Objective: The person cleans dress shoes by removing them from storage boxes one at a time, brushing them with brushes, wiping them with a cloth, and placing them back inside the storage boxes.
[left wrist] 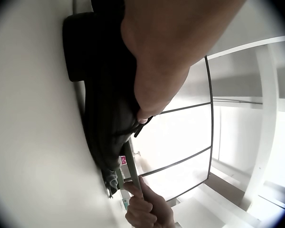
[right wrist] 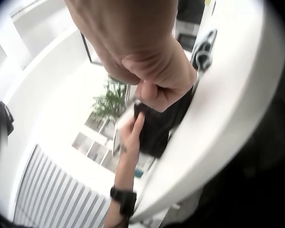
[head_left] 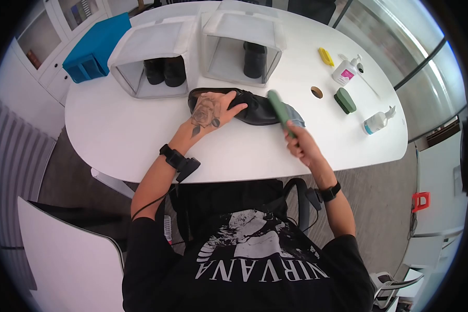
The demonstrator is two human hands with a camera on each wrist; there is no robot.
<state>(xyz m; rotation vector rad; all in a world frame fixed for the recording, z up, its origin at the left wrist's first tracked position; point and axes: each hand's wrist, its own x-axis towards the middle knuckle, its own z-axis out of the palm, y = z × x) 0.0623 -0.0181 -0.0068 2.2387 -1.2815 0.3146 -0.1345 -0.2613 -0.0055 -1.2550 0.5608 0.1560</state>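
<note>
A black lace-up shoe [head_left: 260,110] lies on the white table, heel to the left and toe to the right. My left hand [head_left: 210,110] grips it near the opening, thumb and index finger spread over the upper; in the left wrist view the shoe [left wrist: 107,104] is beneath that hand. The right hand [head_left: 302,144] holds a green brush [head_left: 279,106] by one end, its other end over the toe area. A grey-blue cloth [head_left: 296,116] is at the toe. The brush is hidden behind the right hand [right wrist: 156,76] in the right wrist view.
Two white boxes [head_left: 156,39] with black shoes inside stand behind, beside a blue case [head_left: 96,47]. To the right are a second green brush [head_left: 345,101], a yellow item [head_left: 326,56], a pump bottle [head_left: 344,72] and a spray bottle [head_left: 378,122].
</note>
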